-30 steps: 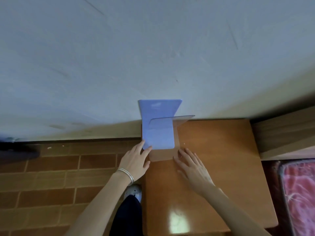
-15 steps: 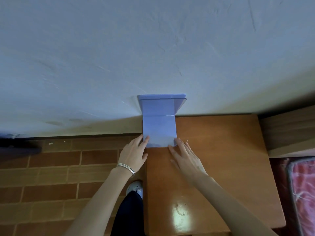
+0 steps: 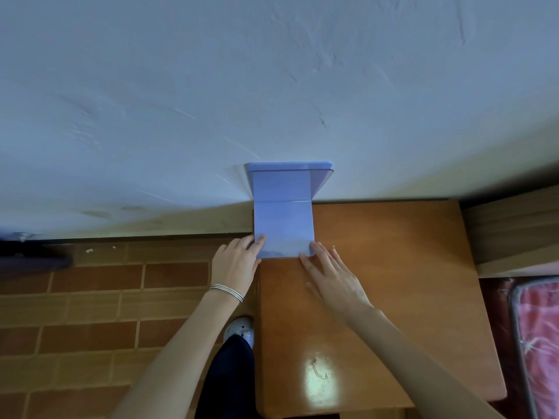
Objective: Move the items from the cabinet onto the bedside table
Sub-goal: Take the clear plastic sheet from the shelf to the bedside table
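Flat, released fingers of left hand (image 3: 236,263) and right hand (image 3: 333,278) touch the blue bookend (image 3: 283,228) between them on the surface (image 3: 393,267).

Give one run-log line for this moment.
item: blue stand | on: bedside table, at wall | left hand: touching base | right hand: touching base

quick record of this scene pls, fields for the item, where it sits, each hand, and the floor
item: blue L-shaped stand, base flat, back part upright
position: back left corner of the bedside table, upright part close to the wall
left hand: fingers touch the base's near left corner; thin bangles on the wrist
right hand: lies flat on the table, fingertips at the base's near right corner
floor: brown brick-pattern tiles, left of the table
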Demonstrator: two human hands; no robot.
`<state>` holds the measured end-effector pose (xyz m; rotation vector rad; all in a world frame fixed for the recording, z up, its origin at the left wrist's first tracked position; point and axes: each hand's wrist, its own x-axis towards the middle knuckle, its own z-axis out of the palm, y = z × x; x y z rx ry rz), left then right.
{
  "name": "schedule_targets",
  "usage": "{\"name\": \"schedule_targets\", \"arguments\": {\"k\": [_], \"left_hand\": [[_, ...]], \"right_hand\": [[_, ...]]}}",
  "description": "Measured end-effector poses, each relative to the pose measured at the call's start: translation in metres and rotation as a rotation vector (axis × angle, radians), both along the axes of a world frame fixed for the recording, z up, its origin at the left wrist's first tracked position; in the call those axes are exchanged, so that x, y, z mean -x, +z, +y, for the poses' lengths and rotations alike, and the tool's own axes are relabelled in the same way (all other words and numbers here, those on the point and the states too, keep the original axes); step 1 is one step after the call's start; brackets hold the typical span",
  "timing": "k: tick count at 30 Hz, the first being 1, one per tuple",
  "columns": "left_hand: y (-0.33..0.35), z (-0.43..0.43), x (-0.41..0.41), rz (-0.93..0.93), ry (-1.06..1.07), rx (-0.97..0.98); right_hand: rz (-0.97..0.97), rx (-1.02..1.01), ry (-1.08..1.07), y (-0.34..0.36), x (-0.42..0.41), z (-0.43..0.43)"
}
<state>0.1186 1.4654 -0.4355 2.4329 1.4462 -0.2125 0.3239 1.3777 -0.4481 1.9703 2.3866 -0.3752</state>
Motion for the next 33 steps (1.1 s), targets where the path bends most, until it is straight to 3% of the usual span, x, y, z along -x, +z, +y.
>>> {"name": "schedule_targets", "arguments": {"k": [6,15,23,33], "left_hand": [[0.050,-0.009,-0.010,0.089,-0.014,-0.033],[0.225,-0.026,-0.042,-0.189,-0.247,-0.259],[0.358,-0.027,-0.109,-0.382,-0.592,-0.367],[0.413,-0.094,-0.144,-0.424,-1.236,-0.222]], "right_hand": [[-0.069,-0.011,0.039,0.055,-0.009,0.011],[-0.007,-0.164,-0.037,0.231,-0.057,-0.011],[-0.115,-0.234,-0.369,0.375,-0.088,-0.102],[-0.207,-0.169,-0.962,0.417,0.007,-0.229]]}}
